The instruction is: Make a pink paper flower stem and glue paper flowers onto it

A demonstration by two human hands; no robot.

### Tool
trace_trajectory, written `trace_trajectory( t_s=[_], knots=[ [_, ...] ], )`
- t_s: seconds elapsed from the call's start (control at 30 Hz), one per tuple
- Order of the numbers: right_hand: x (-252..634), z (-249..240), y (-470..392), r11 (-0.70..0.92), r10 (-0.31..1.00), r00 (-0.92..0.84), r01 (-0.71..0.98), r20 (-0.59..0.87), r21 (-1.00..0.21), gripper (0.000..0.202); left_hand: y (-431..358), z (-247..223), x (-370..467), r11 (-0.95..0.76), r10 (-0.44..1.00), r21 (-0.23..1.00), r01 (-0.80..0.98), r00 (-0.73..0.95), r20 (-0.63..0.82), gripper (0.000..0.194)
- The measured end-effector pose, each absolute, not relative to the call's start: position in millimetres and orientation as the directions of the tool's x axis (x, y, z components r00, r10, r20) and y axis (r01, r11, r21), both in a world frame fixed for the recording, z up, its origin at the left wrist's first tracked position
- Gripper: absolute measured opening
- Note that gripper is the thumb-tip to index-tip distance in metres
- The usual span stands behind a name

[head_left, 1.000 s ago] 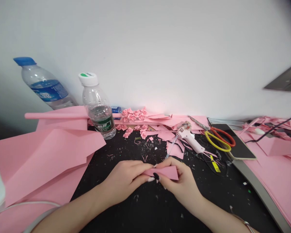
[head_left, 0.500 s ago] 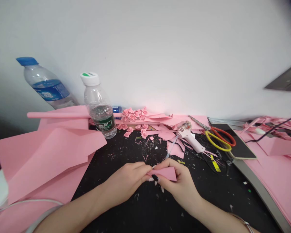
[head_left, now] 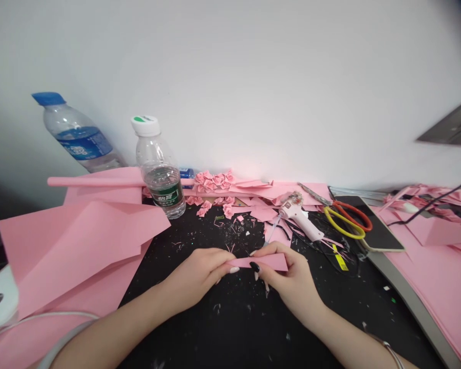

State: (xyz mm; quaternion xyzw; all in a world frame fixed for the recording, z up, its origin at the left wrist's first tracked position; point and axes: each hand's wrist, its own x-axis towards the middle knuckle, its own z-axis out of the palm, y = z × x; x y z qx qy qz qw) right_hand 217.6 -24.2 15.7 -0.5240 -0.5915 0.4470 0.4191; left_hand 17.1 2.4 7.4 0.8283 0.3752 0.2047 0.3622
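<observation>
A narrow folded strip of pink paper stretches between my two hands, above the black table. Its left end is pinched by my left hand, thumb against the fingers. My right hand grips the strip nearer its wide right end, thumb on the near side and fingers behind. Beyond my hands lie a white glue gun and small folded pink paper flowers.
Scissors with red and yellow handles rest by a dark phone on the right. Two bottles, one white-capped and one blue-capped, stand back left. Large pink sheets cover the left side; paper scraps and cables lie around.
My hands have moved slightly up and apart, my right hand shifting right. More of the pink strip shows between them. The camera view has shifted a little.
</observation>
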Motion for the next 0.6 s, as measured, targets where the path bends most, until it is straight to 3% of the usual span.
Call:
trace_trajectory(
  t_s=[0.13, 0.27, 0.6],
  knots=[
    [219, 14, -23, 0.043, 0.986, -0.165, 0.155, 0.017, -0.987, 0.015, 2, 2, 16, -0.364, 0.775, 0.831, 0.420, 0.632, 0.020, 0.031],
    [213, 9, -25, 0.024, 0.965, -0.262, 0.082, 0.002, -0.996, 0.009, -1, -1, 18, -0.409, 0.719, 0.835, 0.367, 0.693, 0.047, 0.037],
    [209, 8, -27, 0.031, 0.975, -0.219, 0.001, 0.030, -1.000, 0.005, -2, -1, 21, -0.451, 0.732, 0.818, 0.357, 0.672, 0.111, 0.042]
  ],
)
